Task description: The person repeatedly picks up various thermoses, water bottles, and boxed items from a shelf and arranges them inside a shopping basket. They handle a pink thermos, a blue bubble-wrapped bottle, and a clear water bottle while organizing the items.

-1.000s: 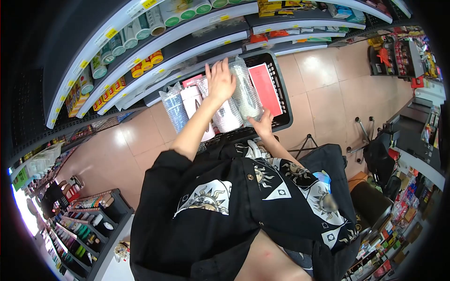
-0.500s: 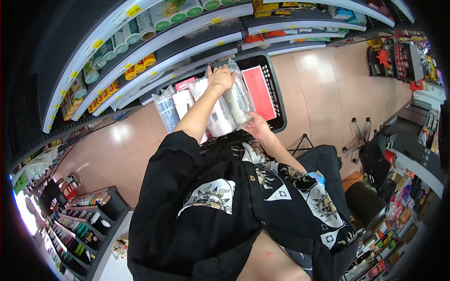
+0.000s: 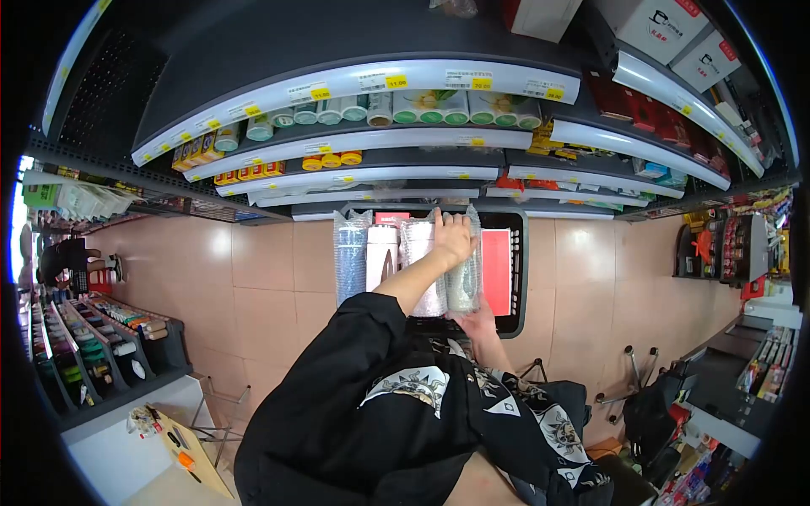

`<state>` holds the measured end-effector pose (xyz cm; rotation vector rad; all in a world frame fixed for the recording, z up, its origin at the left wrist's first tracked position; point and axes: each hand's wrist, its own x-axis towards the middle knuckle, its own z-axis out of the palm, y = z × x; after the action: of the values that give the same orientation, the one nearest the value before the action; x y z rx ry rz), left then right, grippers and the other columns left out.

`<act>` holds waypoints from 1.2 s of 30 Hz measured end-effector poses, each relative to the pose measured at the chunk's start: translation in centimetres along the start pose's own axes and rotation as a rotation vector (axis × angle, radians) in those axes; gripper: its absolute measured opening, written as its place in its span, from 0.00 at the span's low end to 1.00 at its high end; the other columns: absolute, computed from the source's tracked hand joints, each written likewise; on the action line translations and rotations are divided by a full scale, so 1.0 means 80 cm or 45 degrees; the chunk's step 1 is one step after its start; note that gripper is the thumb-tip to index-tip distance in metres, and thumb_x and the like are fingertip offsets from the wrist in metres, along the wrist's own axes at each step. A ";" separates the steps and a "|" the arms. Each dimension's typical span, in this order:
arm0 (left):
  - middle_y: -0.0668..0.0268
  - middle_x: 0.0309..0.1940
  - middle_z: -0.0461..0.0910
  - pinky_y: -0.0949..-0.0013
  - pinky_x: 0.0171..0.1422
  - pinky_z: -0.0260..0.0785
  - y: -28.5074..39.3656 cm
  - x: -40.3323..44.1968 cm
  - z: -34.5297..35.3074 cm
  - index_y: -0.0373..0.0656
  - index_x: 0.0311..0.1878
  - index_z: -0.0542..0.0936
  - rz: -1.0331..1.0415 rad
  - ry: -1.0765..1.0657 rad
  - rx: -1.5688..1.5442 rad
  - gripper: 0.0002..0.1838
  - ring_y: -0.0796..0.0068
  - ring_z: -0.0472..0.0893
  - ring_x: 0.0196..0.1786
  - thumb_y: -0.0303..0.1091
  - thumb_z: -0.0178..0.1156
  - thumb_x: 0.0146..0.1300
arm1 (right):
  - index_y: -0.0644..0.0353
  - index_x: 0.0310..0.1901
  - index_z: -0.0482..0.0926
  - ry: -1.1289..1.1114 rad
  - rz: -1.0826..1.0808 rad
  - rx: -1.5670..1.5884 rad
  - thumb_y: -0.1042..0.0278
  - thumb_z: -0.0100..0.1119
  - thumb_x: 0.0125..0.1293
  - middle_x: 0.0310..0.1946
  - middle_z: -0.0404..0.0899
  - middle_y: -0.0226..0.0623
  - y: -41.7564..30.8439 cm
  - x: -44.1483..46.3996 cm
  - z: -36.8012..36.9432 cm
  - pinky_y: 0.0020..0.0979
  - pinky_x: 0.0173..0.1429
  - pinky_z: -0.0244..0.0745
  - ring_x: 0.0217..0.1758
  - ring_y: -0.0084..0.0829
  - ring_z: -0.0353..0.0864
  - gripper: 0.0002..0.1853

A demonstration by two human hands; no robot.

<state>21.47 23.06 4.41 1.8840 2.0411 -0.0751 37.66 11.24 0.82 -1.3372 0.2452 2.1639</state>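
A black plastic basket (image 3: 521, 274) stands before me, with several bubble-wrapped cylinders lying side by side on it. My left hand (image 3: 456, 239) curls over the far end of the rightmost bubble-wrapped bottle (image 3: 464, 282). At its near end, my right hand (image 3: 477, 322) grips it between thumb and fingers. Next to it lies a whitish bubble-wrapped bottle (image 3: 428, 282), partly under my left forearm. Farther left are a pale pink bottle (image 3: 382, 253) without wrap and a blue bubble-wrapped bottle (image 3: 351, 257). A flat red box (image 3: 497, 270) lies at the basket's right side.
Shelves (image 3: 371, 139) with rolls, yellow-lidded jars and price tags rise behind the basket. A wheeled chair (image 3: 654, 396) stands right, a rack of goods (image 3: 118, 354) left. A board (image 3: 190, 451) lies lower left. Another person (image 3: 67, 261) is at the far left.
My view has turned and levelled, so the shelves and basket appear straighter and more of the upper shelf shows. Both hands stay at the two ends of the rightmost wrapped bottle.
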 end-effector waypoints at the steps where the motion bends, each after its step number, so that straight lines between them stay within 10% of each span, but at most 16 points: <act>1: 0.55 0.52 0.74 0.40 0.74 0.36 -0.002 -0.003 -0.003 0.37 0.57 0.71 0.014 0.004 -0.070 0.30 0.56 0.70 0.60 0.54 0.50 0.62 | 0.57 0.64 0.62 0.041 -0.085 -0.075 0.46 0.36 0.74 0.61 0.69 0.46 0.003 -0.002 0.000 0.55 0.62 0.68 0.62 0.47 0.70 0.27; 18: 0.53 0.54 0.68 0.40 0.70 0.49 0.047 -0.145 -0.080 0.36 0.57 0.69 0.745 1.029 -0.330 0.31 0.56 0.65 0.62 0.46 0.62 0.55 | 0.49 0.67 0.62 0.023 -0.669 0.305 0.46 0.41 0.71 0.67 0.64 0.32 -0.004 -0.079 0.016 0.50 0.68 0.62 0.70 0.38 0.62 0.27; 27: 0.58 0.59 0.69 0.55 0.62 0.69 0.012 -0.225 -0.124 0.44 0.57 0.72 1.192 1.328 -0.454 0.30 0.62 0.69 0.59 0.41 0.68 0.51 | 0.61 0.66 0.61 -0.074 -0.989 0.187 0.50 0.38 0.71 0.62 0.69 0.46 -0.027 -0.161 0.047 0.44 0.66 0.67 0.64 0.41 0.70 0.28; 31: 0.56 0.59 0.69 0.56 0.63 0.71 -0.004 -0.246 -0.171 0.46 0.58 0.71 1.625 1.260 -0.547 0.29 0.63 0.71 0.58 0.37 0.68 0.52 | 0.61 0.42 0.79 -1.050 1.053 3.639 0.60 0.47 0.60 0.43 0.77 0.50 -0.091 -0.468 -0.148 0.45 0.54 0.71 0.50 0.46 0.75 0.17; 36: 0.48 0.63 0.63 0.44 0.70 0.57 -0.012 -0.252 -0.179 0.53 0.65 0.65 1.638 1.290 -0.946 0.39 0.51 0.66 0.65 0.39 0.70 0.48 | 0.60 0.42 0.78 -1.053 0.745 3.619 0.61 0.47 0.61 0.42 0.77 0.47 -0.094 -0.456 -0.208 0.42 0.56 0.70 0.50 0.46 0.75 0.15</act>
<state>18.22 7.73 23.56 2.3913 0.5085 1.8950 66.60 -3.67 25.41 1.2395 2.0283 0.4045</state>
